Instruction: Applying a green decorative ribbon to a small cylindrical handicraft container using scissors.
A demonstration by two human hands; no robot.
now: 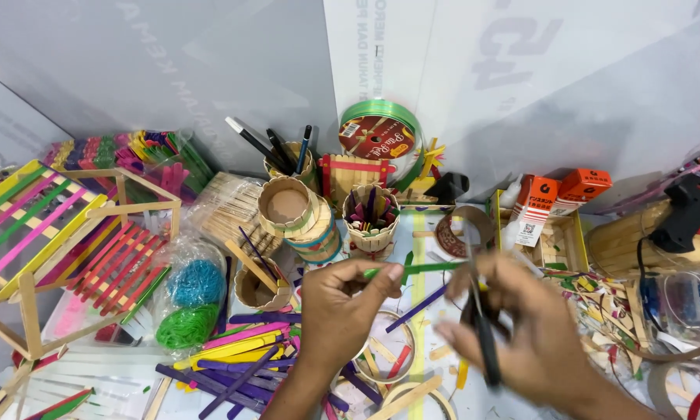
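Observation:
My left hand pinches a green craft stick that points to the right. My right hand is closed around dark scissors, whose blades reach up to the stick's right end. Both hands hover over a heap of loose coloured sticks in purple, yellow and pink. Just beyond my hands stand stick-built cups, one empty and one holding coloured sticks.
A colourful stick-built house frame stands at left, beside bags of blue and green thread. A pen holder and green ribbon spool sit at the back. Orange glue boxes and a glue gun are at right.

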